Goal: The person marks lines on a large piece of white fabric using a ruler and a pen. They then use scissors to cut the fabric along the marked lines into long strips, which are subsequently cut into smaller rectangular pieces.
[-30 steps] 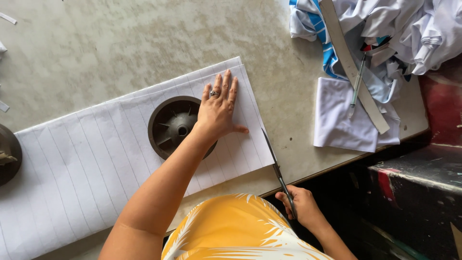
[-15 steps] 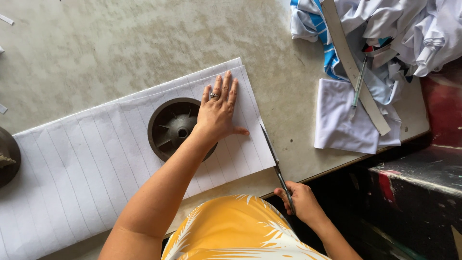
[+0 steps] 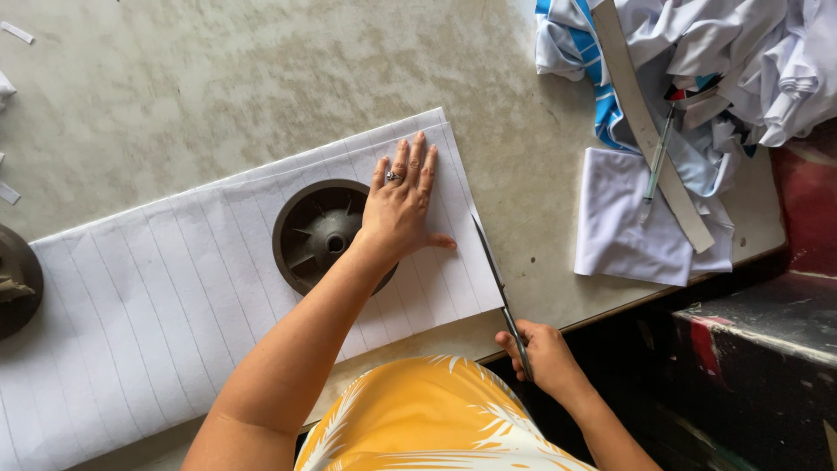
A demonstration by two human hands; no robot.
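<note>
My flat, open left hand [image 3: 403,205] has stayed on the striped white cloth [image 3: 157,296] while my right hand [image 3: 542,358], closed around the scissors [image 3: 499,288], cuts further along its edge.

The left hand [image 3: 401,205] is covering part of the round weight [image 3: 323,234], and the striped fabric [image 3: 174,305] is running off the left and bottom edges. A second dark weight [image 3: 16,279] is being cut by the left edge (only its right part showing). The right hand [image 3: 540,358] is hiding the scissors' [image 3: 499,288] handles, so the blades' gap is too thin to judge.
</note>
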